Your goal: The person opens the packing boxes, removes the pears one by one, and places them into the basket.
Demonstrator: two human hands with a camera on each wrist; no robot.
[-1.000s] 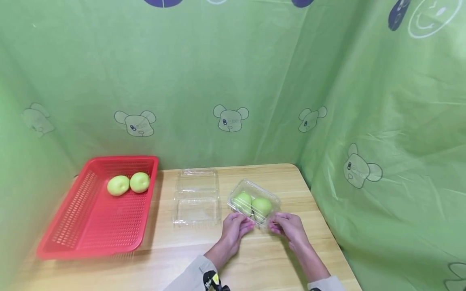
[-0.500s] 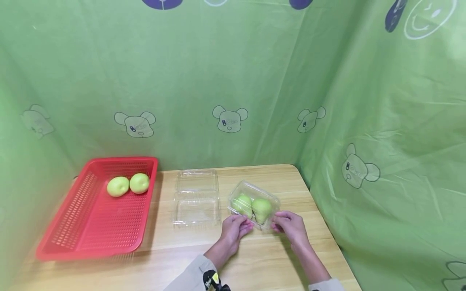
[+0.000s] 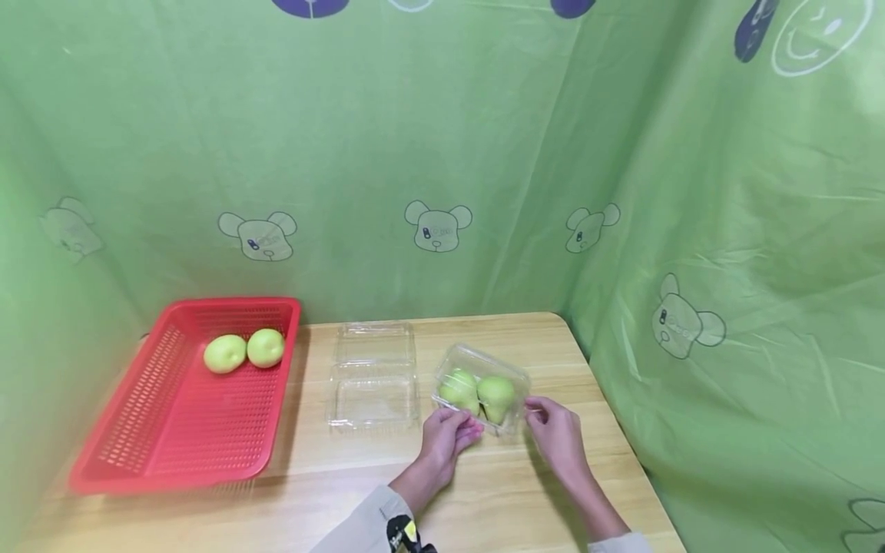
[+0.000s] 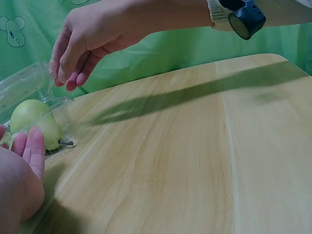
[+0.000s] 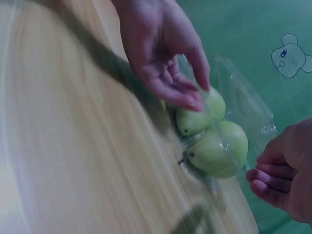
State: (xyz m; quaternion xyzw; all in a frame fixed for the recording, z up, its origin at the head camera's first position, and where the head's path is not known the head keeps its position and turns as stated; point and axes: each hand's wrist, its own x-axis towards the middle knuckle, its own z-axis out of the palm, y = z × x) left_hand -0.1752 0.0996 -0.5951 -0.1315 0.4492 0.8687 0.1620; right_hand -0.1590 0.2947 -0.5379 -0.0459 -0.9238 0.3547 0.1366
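Observation:
Two green pears lie side by side in a clear plastic clamshell box on the table. Its lid stands partly raised over them in the left wrist view. My left hand holds the box's near edge, thumb on the plastic, seen also as the near hand in the left wrist view. At the box's right near corner, my right hand pinches the lid's edge between thumb and fingertips. Short dark stems point toward the near side in the right wrist view.
A red perforated basket at the left holds two round yellow-green fruits. Between basket and hands lies an opened clear clamshell box. Green printed curtains hang behind and right of the wooden table.
My right hand has shifted slightly up and right along the box's right side. The box has tilted or settled a little, while my left hand stays in place.

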